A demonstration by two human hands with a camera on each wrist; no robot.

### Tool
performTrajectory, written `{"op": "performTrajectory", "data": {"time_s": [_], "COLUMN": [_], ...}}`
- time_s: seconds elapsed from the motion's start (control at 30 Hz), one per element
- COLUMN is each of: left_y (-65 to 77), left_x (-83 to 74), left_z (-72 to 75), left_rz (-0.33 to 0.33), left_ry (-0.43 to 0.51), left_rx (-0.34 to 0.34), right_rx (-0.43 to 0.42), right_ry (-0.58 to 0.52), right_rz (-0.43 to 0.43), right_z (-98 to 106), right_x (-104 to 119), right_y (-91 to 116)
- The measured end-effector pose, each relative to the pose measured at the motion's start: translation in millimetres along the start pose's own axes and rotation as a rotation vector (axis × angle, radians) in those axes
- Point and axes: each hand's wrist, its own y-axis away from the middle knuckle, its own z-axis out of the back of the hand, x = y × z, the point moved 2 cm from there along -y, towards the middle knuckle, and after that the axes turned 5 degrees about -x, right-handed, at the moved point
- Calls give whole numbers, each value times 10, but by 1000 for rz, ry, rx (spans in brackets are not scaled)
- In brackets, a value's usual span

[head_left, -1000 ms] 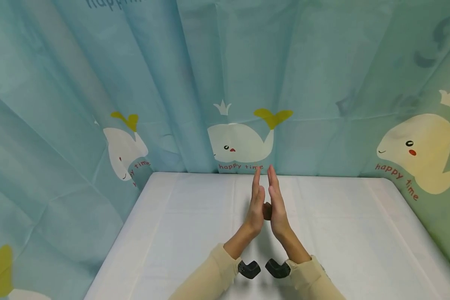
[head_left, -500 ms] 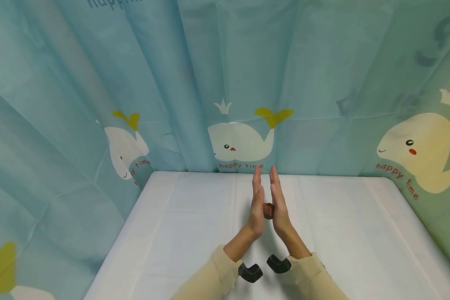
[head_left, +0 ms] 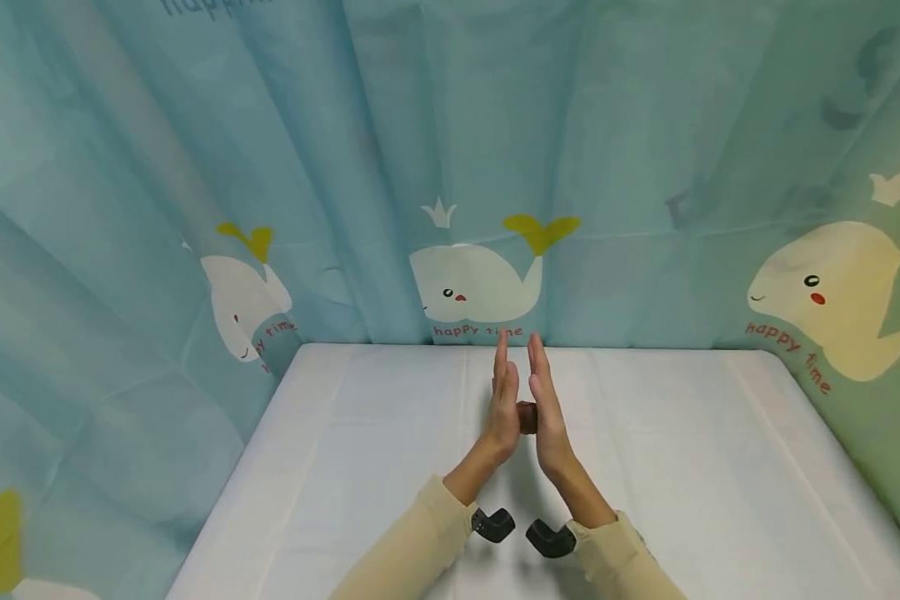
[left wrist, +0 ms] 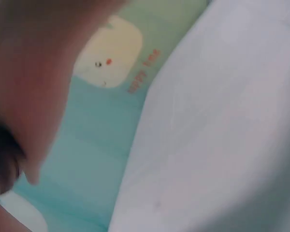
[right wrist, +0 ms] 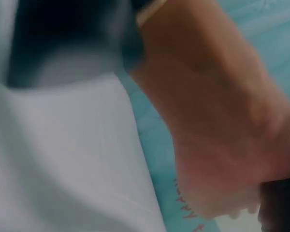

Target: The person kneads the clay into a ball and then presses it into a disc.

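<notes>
A small, dark brown, walnut-like ball (head_left: pixel 527 417) is held between two facing palms above the table. My left hand (head_left: pixel 503 417) presses it from the left, fingers straight and pointing away. From the right, my right hand (head_left: pixel 550 417) presses it in the same way, its fingers straight too. Between the fingertips of the two hands a narrow gap shows. The left wrist view catches the dark ball (left wrist: pixel 2 162) at the edge of the blurred palm. In the right wrist view, the ball (right wrist: pixel 282 205) shows dark beside the heel of the hand.
Under the hands lies a white-covered table (head_left: pixel 390 450). A blue-green curtain (head_left: pixel 645 167) printed with whales hangs behind it and along both sides. Black wrist cameras (head_left: pixel 493 525) sit at the cuffs of the cream sleeves (head_left: pixel 412 542).
The palms rub against each other: since half a second ago the left hand has slid forward and the right hand back. The ball has turned between them. The view has shifted slightly.
</notes>
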Motion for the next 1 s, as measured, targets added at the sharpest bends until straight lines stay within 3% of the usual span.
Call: {"op": "performTrajectory", "data": {"time_s": [0.17, 0.37, 0.57, 0.83, 1.0], "left_y": [140, 261, 161, -24, 14], "left_x": [-33, -92, -185, -69, 61], "left_z": [-90, -106, -41, 57, 44], "left_rz": [-18, 24, -16, -46, -8], "left_ry": [120, 171, 181, 96, 130], "left_rx": [86, 105, 69, -15, 39], "right_rx": [-57, -48, 39, 47, 42], "right_ry": [-4, -72, -142, -138, -157], "right_rz": [9, -57, -99, -13, 36], "right_z": [80, 148, 82, -55, -39], "right_x": [-13, -71, -174, -107, 20], "right_y": [-54, -99, -64, -6, -32]}}
